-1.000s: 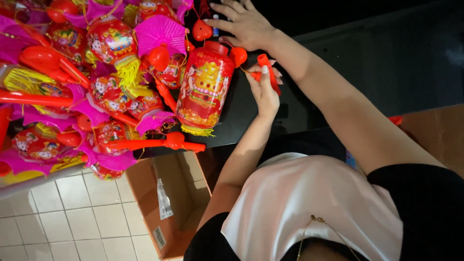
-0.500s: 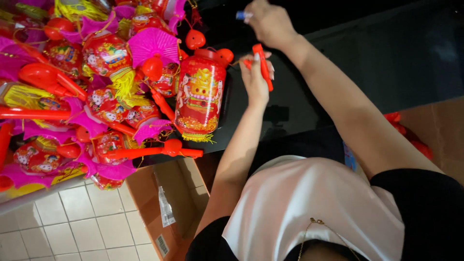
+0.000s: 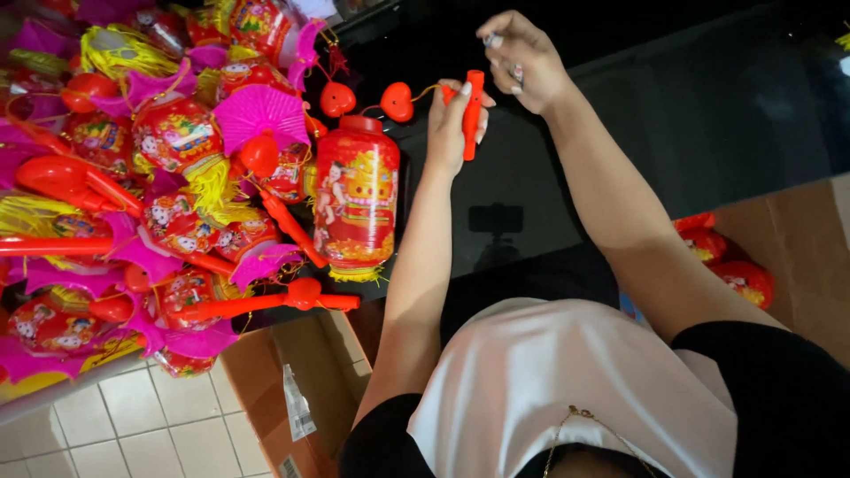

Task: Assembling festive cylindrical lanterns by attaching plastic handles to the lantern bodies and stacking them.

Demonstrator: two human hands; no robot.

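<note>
My left hand (image 3: 450, 124) grips a short red plastic handle stick (image 3: 474, 113) upright above a dark tabletop (image 3: 708, 133). A cord with two red hearts (image 3: 396, 101) runs from the stick to a red cylindrical lantern (image 3: 357, 199) with cartoon pictures and a yellow fringe, lying beside my left forearm. My right hand (image 3: 524, 64) hovers just right of the stick's top, fingers pinched on a small silvery object (image 3: 491, 40) that is too small to identify.
A heap of red, pink and yellow lanterns with red handle sticks (image 3: 150, 195) covers the left side. An open cardboard box (image 3: 292, 398) stands on the tiled floor (image 3: 115, 434) below. Another box holding red lanterns (image 3: 739, 270) sits at right.
My right hand left the lantern's top and rose to the right with a small object pinched in it. My left hand kept hold of the red stick.
</note>
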